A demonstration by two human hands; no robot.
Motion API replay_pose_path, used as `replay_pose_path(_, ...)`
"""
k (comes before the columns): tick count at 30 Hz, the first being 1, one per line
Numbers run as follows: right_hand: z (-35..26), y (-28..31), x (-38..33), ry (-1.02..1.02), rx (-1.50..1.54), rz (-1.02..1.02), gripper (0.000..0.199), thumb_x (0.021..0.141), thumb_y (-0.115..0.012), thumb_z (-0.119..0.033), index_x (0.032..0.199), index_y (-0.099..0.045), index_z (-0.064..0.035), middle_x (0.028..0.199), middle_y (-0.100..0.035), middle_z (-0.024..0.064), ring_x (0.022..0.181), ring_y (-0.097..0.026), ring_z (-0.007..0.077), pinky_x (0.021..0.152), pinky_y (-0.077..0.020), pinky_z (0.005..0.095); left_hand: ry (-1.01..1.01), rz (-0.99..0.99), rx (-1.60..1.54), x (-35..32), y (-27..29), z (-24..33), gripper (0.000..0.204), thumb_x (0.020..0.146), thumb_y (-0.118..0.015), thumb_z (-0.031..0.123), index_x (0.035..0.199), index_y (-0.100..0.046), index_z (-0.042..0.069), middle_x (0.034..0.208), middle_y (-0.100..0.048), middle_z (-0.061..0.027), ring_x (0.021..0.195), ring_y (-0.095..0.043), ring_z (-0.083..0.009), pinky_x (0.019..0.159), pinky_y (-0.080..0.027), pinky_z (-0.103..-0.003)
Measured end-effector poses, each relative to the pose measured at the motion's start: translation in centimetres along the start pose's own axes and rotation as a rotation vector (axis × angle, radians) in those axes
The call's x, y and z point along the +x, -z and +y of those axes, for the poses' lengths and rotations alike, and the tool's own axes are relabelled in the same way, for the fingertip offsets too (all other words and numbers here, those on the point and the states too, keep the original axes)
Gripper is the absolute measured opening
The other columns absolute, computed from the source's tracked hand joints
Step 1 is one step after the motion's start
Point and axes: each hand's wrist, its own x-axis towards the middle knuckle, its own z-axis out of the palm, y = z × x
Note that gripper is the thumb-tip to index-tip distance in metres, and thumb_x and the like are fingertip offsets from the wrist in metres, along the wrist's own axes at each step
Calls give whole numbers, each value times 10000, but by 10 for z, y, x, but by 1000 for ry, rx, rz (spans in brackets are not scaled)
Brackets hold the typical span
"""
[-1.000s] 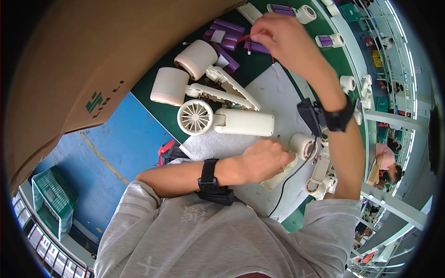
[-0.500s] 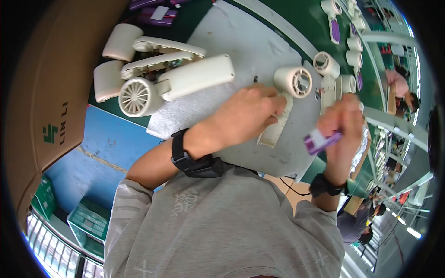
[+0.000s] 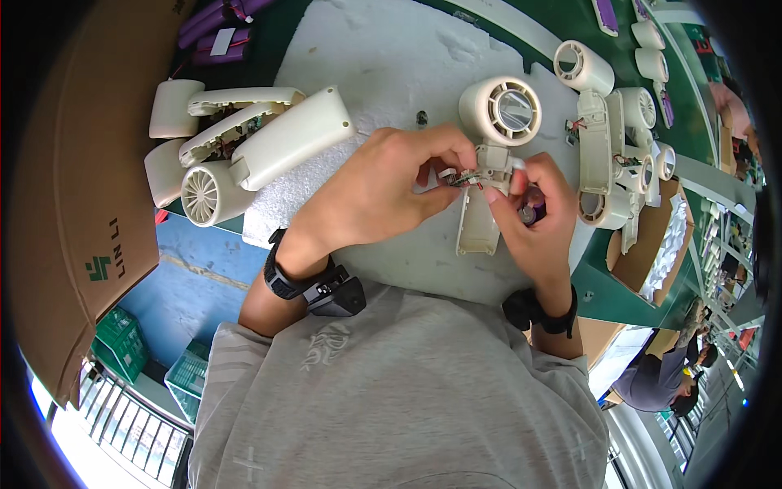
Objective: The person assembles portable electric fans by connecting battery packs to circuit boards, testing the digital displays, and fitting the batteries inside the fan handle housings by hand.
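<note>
A cream handheld-fan housing lies in front of me, its round head (image 3: 474,110) away from me and its open handle shell (image 3: 479,231) toward me. At the neck, my left hand (image 3: 379,187) pinches a small circuit board (image 3: 458,177) with thin wires. My right hand (image 3: 547,224) is closed around a purple battery pack (image 3: 533,204), mostly hidden by the fingers. Its thumb and index finger reach the housing's neck beside the board; whether they also grip a wire I cannot tell.
A white foam sheet (image 3: 358,49) covers the green bench under the work. More fan housings (image 3: 289,134) lie at left, others (image 3: 595,143) at right. Purple battery packs (image 3: 224,45) are at the far left. A large cardboard box (image 3: 81,163) stands left, an open carton (image 3: 652,244) right.
My right hand has moved left to the housing's neck, bringing the battery pack along. My left hand now pinches the circuit board there. The whole view has shifted slightly.
</note>
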Motion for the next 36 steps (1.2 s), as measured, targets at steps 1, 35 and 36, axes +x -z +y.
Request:
replay_pose_path(1, -1, -1, -1, 28, 21, 21, 207, 776, -714, 42, 881, -544, -12, 797, -571, 2, 591, -408, 29, 507, -321, 189, 29, -30, -8, 0, 1, -1, 289, 781, -704, -59, 1040, -617, 30, 939, -652, -24, 857, -628, -111, 734, -508, -257)
replay_pose_path(35, -6, -13, 2, 201, -181, 81, 185, 685, -777, 13, 796, -637, -38, 690, -567, 43, 577, -510, 117, 490, -383, 246, -359, 31, 166, 5, -6, -9, 262, 678, -734, -80, 905, -647, 19, 890, -647, -100, 784, -652, -265, 685, -526, -322)
replay_pose_path(36, -5, -13, 2, 199, -182, 84, 185, 685, -777, 13, 796, -637, -38, 690, -567, 43, 577, -510, 117, 490, -383, 246, -369, 35, 161, 5, -6, -10, 245, 688, -723, -73, 902, -648, 19, 888, -649, -99, 778, -653, -264, 655, -523, -335)
